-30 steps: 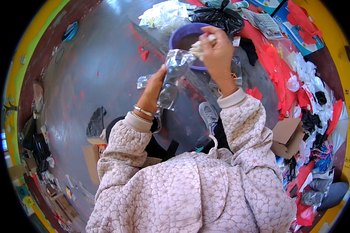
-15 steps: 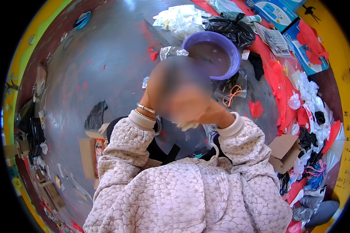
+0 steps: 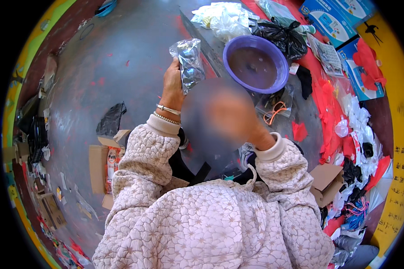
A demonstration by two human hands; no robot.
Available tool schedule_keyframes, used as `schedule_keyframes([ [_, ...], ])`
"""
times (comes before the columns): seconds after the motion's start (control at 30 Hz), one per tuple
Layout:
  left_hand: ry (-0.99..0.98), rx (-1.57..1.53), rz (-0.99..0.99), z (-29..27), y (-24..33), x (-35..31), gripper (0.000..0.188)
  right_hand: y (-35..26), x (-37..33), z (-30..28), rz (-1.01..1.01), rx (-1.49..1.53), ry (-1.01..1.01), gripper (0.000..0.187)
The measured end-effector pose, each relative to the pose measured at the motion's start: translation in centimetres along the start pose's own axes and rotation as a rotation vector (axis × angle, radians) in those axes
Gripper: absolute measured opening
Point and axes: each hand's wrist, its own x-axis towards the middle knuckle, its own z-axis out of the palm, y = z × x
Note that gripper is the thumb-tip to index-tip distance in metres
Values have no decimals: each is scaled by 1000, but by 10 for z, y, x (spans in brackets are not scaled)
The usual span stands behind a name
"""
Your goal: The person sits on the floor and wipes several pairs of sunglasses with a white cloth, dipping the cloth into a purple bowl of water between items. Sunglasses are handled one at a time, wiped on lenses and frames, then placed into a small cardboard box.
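Observation:
My left hand is raised ahead of me, its fingers closed on the side of a shiny transparent plastic packet. Inside the packet are dark rounded shapes like sunglasses lenses. To the right, a large round blur covers most of my right hand. Only its wrist side comes out of the blur, so its fingers and anything in them are hidden. Ahead of that hand stands a purple basin holding murky water.
Orange-framed glasses lie beside the basin, near a black plastic bag. An open cardboard box stands at my left, another box at my right. Red cloth and crumpled plastic line the right side.
My hands have drawn apart. The left one has come out of the blur, up and to the left, with the packet now in plain view. The view has shifted slightly.

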Motion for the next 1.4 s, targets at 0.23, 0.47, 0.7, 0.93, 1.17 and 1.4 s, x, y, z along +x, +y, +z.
schedule_keyframes([
  [0.23, 89, 151, 98, 34, 1, -23, 37, 25, 3, -10, 599, 374, 89, 15],
  [0.47, 80, 270, 194, 48, -4, -31, 39, 20, 3, 5, 448, 467, 112, 13],
  [0.7, -218, -177, -222, 54, 2, -34, 42, 11, 11, -18, 648, 339, 121, 16],
  [0.93, -34, -298, -582, 19, -20, -18, 35, 3, 25, -30, 824, 738, 208, 17],
  [1.17, 305, -418, -320, 30, -29, -13, 32, 13, 19, -30, 828, 586, 259, 17],
  [1.4, 188, -419, -254, 30, -35, -16, 28, 14, 18, -2, 709, 362, 228, 26],
])
